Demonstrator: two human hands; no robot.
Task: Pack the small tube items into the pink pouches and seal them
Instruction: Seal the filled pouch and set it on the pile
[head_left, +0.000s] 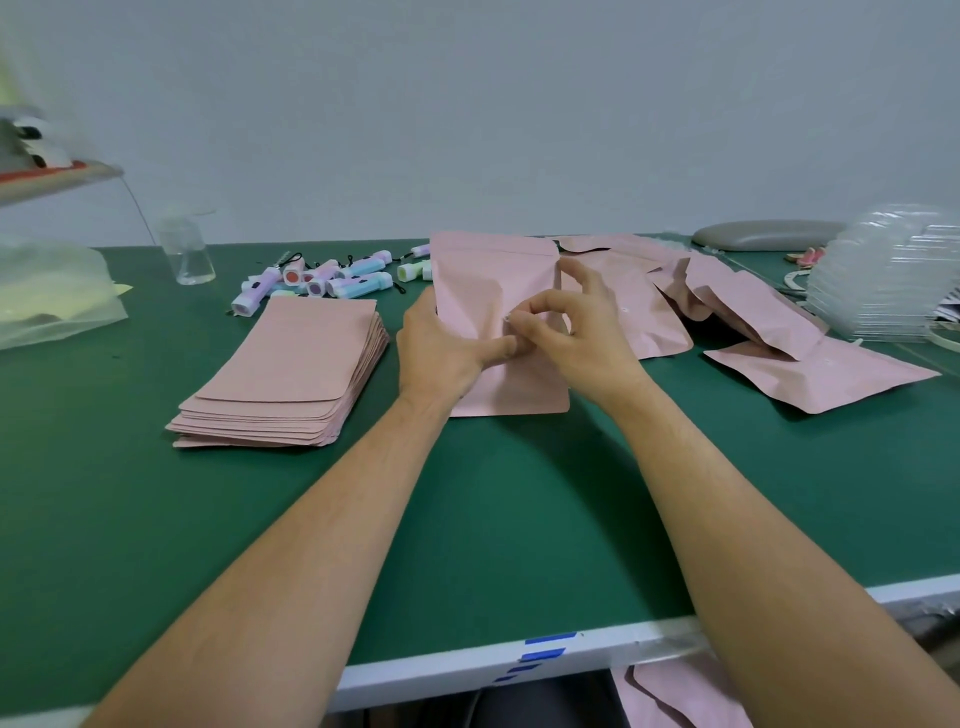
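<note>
A pink pouch (483, 280) stands upright on the green table (467, 519) between both hands. My left hand (441, 348) grips its left edge, thumb across the front. My right hand (571, 332) pinches the pouch's front near the middle with thumb and forefinger, the other fingers spread. A flat stack of empty pink pouches (291, 374) lies to the left. Several small pastel tube items (332, 278) with black loops lie behind the stack. More pink pouches (753, 322), puffed up, lie in a heap to the right.
A clear plastic cup (187, 249) stands at the back left, beside a translucent bag (52, 291). A stack of clear plastic trays (888, 275) and a grey case (763, 235) sit at the back right. The table's white front edge (519, 665) carries blue tape marks.
</note>
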